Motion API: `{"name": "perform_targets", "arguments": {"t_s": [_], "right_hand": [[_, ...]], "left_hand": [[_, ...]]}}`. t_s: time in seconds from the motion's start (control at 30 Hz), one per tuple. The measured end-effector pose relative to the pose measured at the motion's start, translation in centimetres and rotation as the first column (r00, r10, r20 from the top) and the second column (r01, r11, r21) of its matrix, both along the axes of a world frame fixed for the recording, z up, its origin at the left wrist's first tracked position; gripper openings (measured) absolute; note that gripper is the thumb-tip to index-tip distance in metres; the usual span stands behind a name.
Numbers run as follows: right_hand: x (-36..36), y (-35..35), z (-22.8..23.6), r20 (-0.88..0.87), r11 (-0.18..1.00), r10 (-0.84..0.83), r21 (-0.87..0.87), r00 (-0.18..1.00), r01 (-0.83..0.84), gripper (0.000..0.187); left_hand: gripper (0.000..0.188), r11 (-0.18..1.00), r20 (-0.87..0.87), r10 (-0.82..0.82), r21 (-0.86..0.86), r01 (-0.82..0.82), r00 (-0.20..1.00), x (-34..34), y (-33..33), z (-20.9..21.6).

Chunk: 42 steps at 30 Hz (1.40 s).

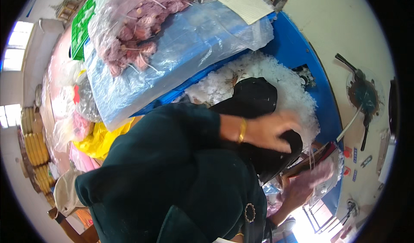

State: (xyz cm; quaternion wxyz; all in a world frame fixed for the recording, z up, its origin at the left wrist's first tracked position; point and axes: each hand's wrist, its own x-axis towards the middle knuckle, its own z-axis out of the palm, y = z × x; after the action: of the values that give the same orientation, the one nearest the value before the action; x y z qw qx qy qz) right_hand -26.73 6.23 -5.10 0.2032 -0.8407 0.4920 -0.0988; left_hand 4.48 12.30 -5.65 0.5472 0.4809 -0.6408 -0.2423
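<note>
In the head view, the blue bench (297,49) serves as the landmark, its curved edge running down the right side. On it lies a heap of white shredded stuff (276,77), and against the near side of that heap sits a black bag (252,98) of soft dark material. The left hand (269,131), with a gold bangle (242,130) on the wrist and a dark green sleeve (172,157) behind it, lies flat on top of the black bag, fingers spread and pressing on the fabric; its grip is released rather than clenched, a palm-down touch on the bag. The right hand (306,182) is lower, near the bench's near edge, blurred, and appears to close its grip on a thin clear plastic film or bag; whether the fingers fully clench it I cannot tell. Toward the far side of the bench, a large clear plastic sack (172,57) over bluish sheet material rests tilted, and on top of it lies a clear bag of pinkish-purple pieces with white sticks (138,23). A pale lined sheet of paper (246,6) lies on the sack's far end. To the left of the bench are a green packet (79,32), a yellow plastic bag (97,141) and stacked yellow rolls (34,148). On the pale floor right of the bench lies a dark pan-like tool (362,94).
</note>
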Motion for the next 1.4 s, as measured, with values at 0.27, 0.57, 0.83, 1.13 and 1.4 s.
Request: {"name": "perform_targets", "arguments": {"t_s": [0.27, 0.57, 0.83, 1.13, 1.4], "right_hand": [[-21.8, 1.4, -4.5, -0.650, 0.893, -0.047, 0.314, 0.759, 0.323, 0.058], [-7.9, -4.4, 0.4, -0.091, 0.936, -0.159, 0.303, 0.983, 0.179, 0.039], [19.8, -1.6, 5.0, 0.331, 0.904, 0.356, 0.115, 0.874, -0.412, 0.040], [18.6, -4.3, 4.1, 0.613, 0.822, 0.202, 0.317, 0.763, -0.473, 0.025], [17.2, -5.8, 6.6, 0.793, 0.830, 0.114, 0.256, 0.598, -0.496, 0.022]], "left_hand": [[0.039, -0.200, 0.835, 0.514, -0.109, -0.974, -0.199, 28.3, 21.3, -7.0], [0.022, -0.128, 1.000, 0.004, -0.011, -0.992, -0.012, 30.4, 22.6, -5.4], [0.016, 0.685, 0.282, 0.613, 0.275, -0.675, 0.738, 12.6, 3.1, 2.8], [0.022, 0.915, 0.237, 0.398, -0.170, -0.366, 0.886, 3.9, -3.6, 5.5], [0.028, 0.960, -0.309, 0.277, 0.132, -0.248, 0.910, 1.0, -6.4, 7.6]]}}
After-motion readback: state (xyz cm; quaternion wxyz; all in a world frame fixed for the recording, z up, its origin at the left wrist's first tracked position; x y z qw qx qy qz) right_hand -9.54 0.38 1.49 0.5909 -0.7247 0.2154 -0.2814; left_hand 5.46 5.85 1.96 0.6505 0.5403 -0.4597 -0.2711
